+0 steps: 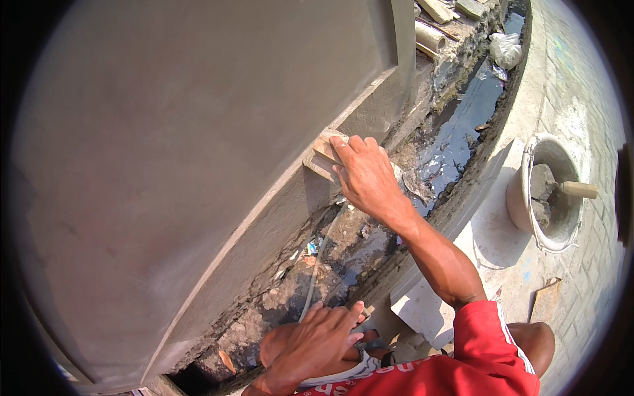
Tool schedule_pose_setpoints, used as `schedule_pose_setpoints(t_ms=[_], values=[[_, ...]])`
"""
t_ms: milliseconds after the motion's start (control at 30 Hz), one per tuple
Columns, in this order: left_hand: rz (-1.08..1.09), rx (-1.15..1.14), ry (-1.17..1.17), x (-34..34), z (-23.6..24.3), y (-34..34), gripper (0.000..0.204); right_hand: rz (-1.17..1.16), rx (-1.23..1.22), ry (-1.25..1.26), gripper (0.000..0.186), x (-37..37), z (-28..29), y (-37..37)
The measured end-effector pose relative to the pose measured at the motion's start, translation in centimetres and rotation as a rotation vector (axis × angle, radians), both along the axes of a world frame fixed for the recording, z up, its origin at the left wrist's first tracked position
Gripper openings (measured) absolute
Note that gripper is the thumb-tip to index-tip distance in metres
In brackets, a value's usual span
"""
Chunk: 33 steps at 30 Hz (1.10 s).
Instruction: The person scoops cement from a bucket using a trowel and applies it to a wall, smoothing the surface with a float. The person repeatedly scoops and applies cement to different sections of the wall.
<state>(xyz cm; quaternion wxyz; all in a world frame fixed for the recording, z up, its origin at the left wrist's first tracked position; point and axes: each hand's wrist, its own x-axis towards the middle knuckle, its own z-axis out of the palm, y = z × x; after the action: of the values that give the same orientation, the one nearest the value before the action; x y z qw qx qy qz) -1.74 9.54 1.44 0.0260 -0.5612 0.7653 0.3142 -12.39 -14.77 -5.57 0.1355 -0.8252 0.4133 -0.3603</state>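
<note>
My right hand (370,177) reaches up to the ledge of a smooth grey plastered wall (172,132). Its fingers are closed over a small wooden block (325,146), which lies against the ledge's edge; my palm hides part of it. Lower down, my left hand (322,342) lies over my bent leg, its fingers stretched out and nothing seen in them. A narrow plastered face (264,214) drops from the ledge toward the ditch.
A muddy ditch with dark water (465,125) runs alongside the wall. On the paving to the right stands a bucket (518,198) with a wooden-handled trowel (576,189) in it. A white plastic bag (505,51), a pipe (430,37) and wood scraps lie farther off.
</note>
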Motion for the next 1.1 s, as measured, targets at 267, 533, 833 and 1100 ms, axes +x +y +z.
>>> schedule_pose_setpoints(t_ms=[267,533,833,1100], values=[[0.040,0.029,-0.063,0.2,1.0,0.5,0.053,0.021,0.141,-0.167,0.041,-2.9,1.3,0.3],[0.036,0.018,-0.048,0.0,0.7,0.5,0.054,-0.279,-0.051,-0.033,0.040,-9.1,-0.4,-10.4],[0.035,0.038,-0.031,-0.1,0.5,-0.1,0.054,-0.251,-0.052,0.061,0.039,-9.9,0.2,-14.0],[-0.021,0.045,0.009,-0.3,0.1,-1.0,0.054,-0.099,0.115,0.114,0.038,-6.0,2.2,-8.3]])
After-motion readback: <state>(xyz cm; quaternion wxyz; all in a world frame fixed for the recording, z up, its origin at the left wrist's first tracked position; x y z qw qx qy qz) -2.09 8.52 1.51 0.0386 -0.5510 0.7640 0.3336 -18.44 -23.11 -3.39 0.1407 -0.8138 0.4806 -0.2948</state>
